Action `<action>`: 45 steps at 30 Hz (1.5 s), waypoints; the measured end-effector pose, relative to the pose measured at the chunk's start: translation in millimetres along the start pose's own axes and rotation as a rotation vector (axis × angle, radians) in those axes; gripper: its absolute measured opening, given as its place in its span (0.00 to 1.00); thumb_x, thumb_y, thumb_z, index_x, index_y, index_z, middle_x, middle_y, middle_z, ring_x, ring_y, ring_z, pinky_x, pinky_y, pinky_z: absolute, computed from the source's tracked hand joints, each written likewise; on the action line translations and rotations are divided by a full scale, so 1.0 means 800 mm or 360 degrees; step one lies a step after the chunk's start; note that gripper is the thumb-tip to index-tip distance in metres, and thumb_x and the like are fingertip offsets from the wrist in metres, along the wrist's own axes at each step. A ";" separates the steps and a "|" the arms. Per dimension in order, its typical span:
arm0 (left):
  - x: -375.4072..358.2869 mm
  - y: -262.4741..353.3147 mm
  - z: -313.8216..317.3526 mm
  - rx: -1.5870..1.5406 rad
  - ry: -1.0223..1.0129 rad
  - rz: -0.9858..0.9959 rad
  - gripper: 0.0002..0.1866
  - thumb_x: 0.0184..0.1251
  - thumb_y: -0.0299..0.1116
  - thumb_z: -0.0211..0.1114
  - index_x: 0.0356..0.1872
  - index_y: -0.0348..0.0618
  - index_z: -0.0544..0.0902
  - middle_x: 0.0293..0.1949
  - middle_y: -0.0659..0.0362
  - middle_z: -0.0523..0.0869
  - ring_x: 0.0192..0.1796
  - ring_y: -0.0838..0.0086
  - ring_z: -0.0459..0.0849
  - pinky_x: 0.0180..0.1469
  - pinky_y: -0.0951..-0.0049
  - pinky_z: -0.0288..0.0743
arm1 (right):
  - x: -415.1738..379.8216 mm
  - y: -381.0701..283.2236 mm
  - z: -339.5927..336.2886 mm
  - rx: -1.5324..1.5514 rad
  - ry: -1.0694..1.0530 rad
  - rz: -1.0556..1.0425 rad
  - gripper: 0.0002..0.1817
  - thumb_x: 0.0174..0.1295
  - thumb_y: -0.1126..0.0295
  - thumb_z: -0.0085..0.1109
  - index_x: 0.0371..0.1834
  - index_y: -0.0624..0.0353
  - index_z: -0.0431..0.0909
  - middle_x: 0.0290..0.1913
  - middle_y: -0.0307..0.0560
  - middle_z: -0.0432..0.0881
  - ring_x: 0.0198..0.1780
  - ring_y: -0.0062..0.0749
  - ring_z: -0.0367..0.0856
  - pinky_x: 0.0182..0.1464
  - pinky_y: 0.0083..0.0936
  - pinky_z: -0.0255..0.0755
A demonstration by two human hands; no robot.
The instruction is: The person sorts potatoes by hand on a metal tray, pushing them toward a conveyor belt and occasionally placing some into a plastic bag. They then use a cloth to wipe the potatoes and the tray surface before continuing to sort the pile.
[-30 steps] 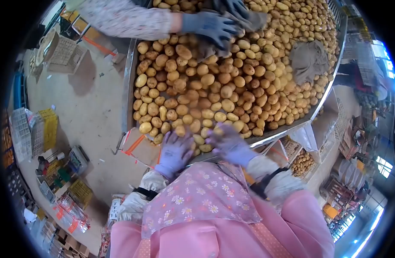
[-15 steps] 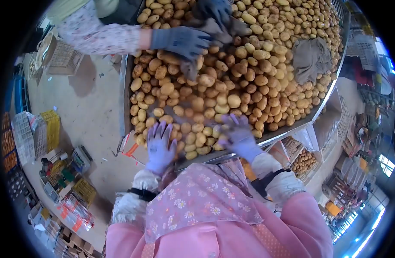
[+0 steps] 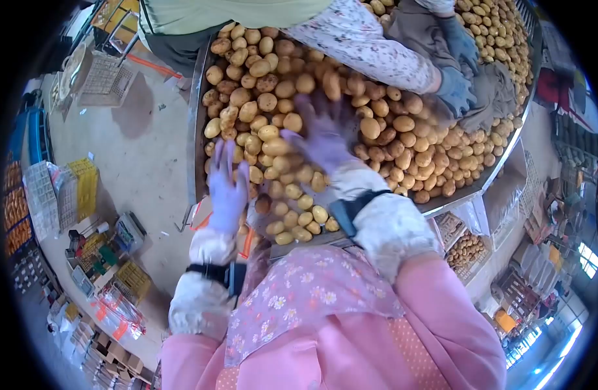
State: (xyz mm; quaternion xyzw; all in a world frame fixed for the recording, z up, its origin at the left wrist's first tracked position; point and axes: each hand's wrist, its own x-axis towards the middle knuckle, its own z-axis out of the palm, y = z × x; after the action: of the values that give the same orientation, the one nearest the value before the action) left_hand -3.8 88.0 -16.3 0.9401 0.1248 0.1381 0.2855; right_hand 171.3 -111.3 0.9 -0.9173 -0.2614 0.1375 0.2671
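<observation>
Potatoes (image 3: 273,146) lie in a thick layer across a metal-edged sorting table (image 3: 196,130). My left hand (image 3: 228,195), in a lilac glove, touches the potatoes near the left rim with its fingers stretched and apart. Deeper in the pile is my right hand (image 3: 326,138), also gloved. Its fingers are spread over the potatoes and somewhat blurred, and nothing shows in its grasp. Between my hands and my body, a smaller group of potatoes (image 3: 299,221) sits at the near edge.
Opposite me a co-worker's blue-gloved hands (image 3: 456,91) rest near grey cloths (image 3: 491,97) on the pile. Below the right rim stands a crate of potatoes (image 3: 466,252). A white basket (image 3: 107,81) and yellow crate (image 3: 83,188) stand on the floor at left.
Both my hands have moved farther up the table, the right one most. The co-worker has leaned across, hands now at the right by the cloths. Some potatoes near me have shifted.
</observation>
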 end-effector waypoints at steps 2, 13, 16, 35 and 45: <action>0.044 0.010 0.041 0.0160 0.0120 -0.0126 0.34 0.71 0.42 0.66 0.76 0.45 0.71 0.77 0.37 0.66 0.78 0.35 0.63 0.78 0.40 0.56 | -0.008 -0.019 0.055 -0.0198 0.0098 -0.0151 0.45 0.65 0.39 0.64 0.83 0.38 0.60 0.82 0.66 0.57 0.83 0.65 0.53 0.82 0.64 0.45; -0.105 0.073 -0.020 0.0251 -0.0889 0.0272 0.28 0.65 0.44 0.66 0.69 0.60 0.81 0.71 0.48 0.76 0.77 0.44 0.64 0.79 0.36 0.51 | -0.173 0.035 -0.039 -0.0654 -0.0414 0.0150 0.36 0.67 0.43 0.63 0.79 0.30 0.68 0.85 0.50 0.57 0.85 0.58 0.51 0.83 0.60 0.45; -0.147 0.029 -0.044 0.0291 -0.0986 0.0195 0.25 0.66 0.42 0.66 0.66 0.60 0.83 0.67 0.50 0.78 0.74 0.46 0.68 0.79 0.38 0.52 | -0.211 0.011 0.000 -0.0362 -0.0600 -0.0438 0.37 0.68 0.44 0.62 0.79 0.42 0.67 0.83 0.52 0.59 0.85 0.63 0.50 0.84 0.61 0.42; -0.102 0.047 -0.016 0.0312 -0.0747 0.0118 0.29 0.65 0.46 0.67 0.68 0.54 0.81 0.70 0.40 0.75 0.74 0.43 0.70 0.78 0.40 0.55 | -0.220 0.088 -0.038 -0.0486 -0.0655 -0.0149 0.44 0.62 0.31 0.61 0.80 0.36 0.67 0.84 0.55 0.58 0.86 0.62 0.46 0.83 0.60 0.42; -0.117 -0.011 -0.078 0.0344 -0.0916 -0.0066 0.28 0.65 0.39 0.69 0.69 0.50 0.80 0.74 0.41 0.72 0.76 0.39 0.67 0.76 0.43 0.62 | -0.184 0.075 -0.033 -0.0596 -0.1082 -0.0616 0.43 0.70 0.39 0.56 0.85 0.40 0.56 0.86 0.55 0.53 0.85 0.53 0.51 0.84 0.61 0.39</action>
State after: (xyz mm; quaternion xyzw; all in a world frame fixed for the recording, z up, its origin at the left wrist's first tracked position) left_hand -113.4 97.1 11.1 0.9628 0.0721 -0.1539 0.2101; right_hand 84.7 -246.7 5.2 -0.7864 -0.5222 0.3295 0.0157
